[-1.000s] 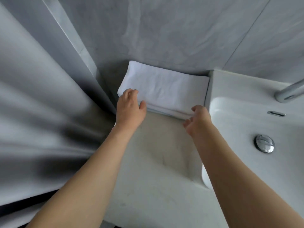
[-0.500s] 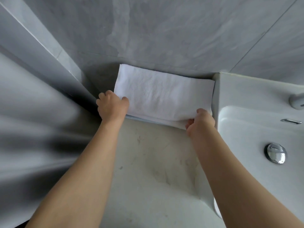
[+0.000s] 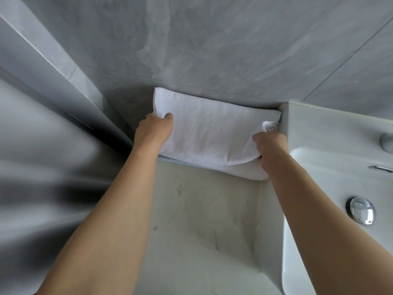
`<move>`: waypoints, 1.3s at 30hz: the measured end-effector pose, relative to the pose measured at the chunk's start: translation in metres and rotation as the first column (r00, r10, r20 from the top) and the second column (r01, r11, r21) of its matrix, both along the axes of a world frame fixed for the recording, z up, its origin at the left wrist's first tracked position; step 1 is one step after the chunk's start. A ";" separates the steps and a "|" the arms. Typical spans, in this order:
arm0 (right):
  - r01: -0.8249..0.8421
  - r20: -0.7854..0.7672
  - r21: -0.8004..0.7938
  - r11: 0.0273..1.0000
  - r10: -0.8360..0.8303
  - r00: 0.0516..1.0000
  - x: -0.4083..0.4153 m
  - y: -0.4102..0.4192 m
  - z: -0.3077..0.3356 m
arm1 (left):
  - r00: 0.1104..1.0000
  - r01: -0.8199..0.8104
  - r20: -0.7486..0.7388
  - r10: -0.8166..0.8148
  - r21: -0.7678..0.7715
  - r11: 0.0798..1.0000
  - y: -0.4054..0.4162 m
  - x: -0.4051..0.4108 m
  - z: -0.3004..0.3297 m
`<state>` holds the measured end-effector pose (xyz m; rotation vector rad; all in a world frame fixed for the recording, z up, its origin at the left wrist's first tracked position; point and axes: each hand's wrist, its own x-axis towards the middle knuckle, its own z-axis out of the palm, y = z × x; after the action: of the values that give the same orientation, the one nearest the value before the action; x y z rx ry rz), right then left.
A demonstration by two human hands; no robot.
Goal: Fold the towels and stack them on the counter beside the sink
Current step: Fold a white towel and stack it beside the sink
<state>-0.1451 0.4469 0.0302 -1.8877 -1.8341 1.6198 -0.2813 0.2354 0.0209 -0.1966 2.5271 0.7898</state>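
A folded white towel lies on top of a small stack at the back of the pale counter, against the grey wall and just left of the sink. My left hand grips the top towel's left edge, thumb on top. On the right, the towel's end is pinched in my right hand, and its corner is bunched up by the sink's side. Another white towel and a bluish edge show underneath.
A white sink basin with a chrome drain plug and an overflow slot fills the right side. Part of a tap shows at the right edge. A grey wall panel runs along the left.
Both hands have shifted from the stack's front edge to the top towel's two ends. The right end is now lifted and bunched. The view has moved closer.
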 end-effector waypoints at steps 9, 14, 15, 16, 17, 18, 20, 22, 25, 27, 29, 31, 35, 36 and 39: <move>0.083 -0.002 -0.162 0.983 -0.084 0.996 -0.028 0.009 0.003 | 0.973 -0.207 -0.056 0.222 0.199 0.958 0.015 -0.013 -0.018; 0.159 -0.015 -0.315 0.936 -0.172 0.985 -0.035 0.002 0.015 | 0.975 -0.194 -0.009 0.222 0.452 0.871 0.018 -0.017 -0.005; 0.117 -0.046 -0.291 0.950 -0.136 0.990 -0.033 -0.001 0.016 | 0.989 -0.100 -0.051 0.136 0.442 0.891 0.018 -0.015 0.001; 0.057 -0.076 -0.232 0.971 -0.076 0.994 -0.031 -0.003 0.018 | 0.993 -0.007 -0.102 0.055 0.418 0.909 0.018 -0.012 0.007; -0.010 -0.102 -0.147 0.989 -0.005 0.995 -0.027 -0.005 0.020 | 0.987 0.074 -0.160 -0.014 0.376 0.924 0.018 -0.006 0.014; -0.077 -0.132 -0.047 0.996 0.070 0.989 -0.021 -0.008 0.022 | 0.972 0.141 -0.222 -0.070 0.323 0.936 0.017 0.001 0.021; -0.185 -0.163 0.146 0.972 0.208 0.964 -0.007 -0.012 0.028 | 0.930 0.230 -0.333 -0.153 0.206 0.951 0.015 0.022 0.035; -0.277 -0.148 0.314 0.908 0.335 0.931 0.010 -0.016 0.037 | 0.889 0.277 -0.409 -0.208 0.117 0.954 0.016 0.047 0.051; -0.359 -0.029 0.554 0.751 0.448 0.893 0.042 -0.025 0.056 | 0.855 0.312 -0.460 -0.239 0.088 0.946 0.013 0.085 0.075; -0.364 0.010 0.629 0.687 0.461 0.887 0.066 -0.031 0.069 | 0.874 0.312 -0.436 -0.215 0.163 0.936 0.009 0.108 0.089; -0.399 0.021 0.579 0.711 0.476 0.879 0.091 -0.037 0.075 | 0.924 0.273 -0.343 -0.166 0.291 0.917 0.008 0.132 0.101; -0.403 -0.086 0.408 0.820 0.473 0.877 0.116 -0.043 0.082 | 0.961 0.225 -0.244 -0.131 0.411 0.883 0.012 0.157 0.110; -0.415 -0.207 0.270 0.869 0.473 0.857 0.172 -0.039 0.094 | 0.962 0.260 -0.204 -0.184 0.455 0.852 0.030 0.204 0.120; -0.401 -0.225 0.269 0.876 0.462 0.858 0.187 -0.033 0.098 | 0.959 0.269 -0.210 -0.191 0.457 0.848 0.036 0.215 0.122; -0.352 -0.259 0.281 0.893 0.424 0.868 0.233 -0.008 0.106 | 0.940 0.321 -0.253 -0.230 0.422 0.848 0.058 0.248 0.133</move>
<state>0.0883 0.4385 0.1365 -1.1362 -2.2348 1.6064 -0.0328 0.2933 0.1540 0.4161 2.3742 1.3025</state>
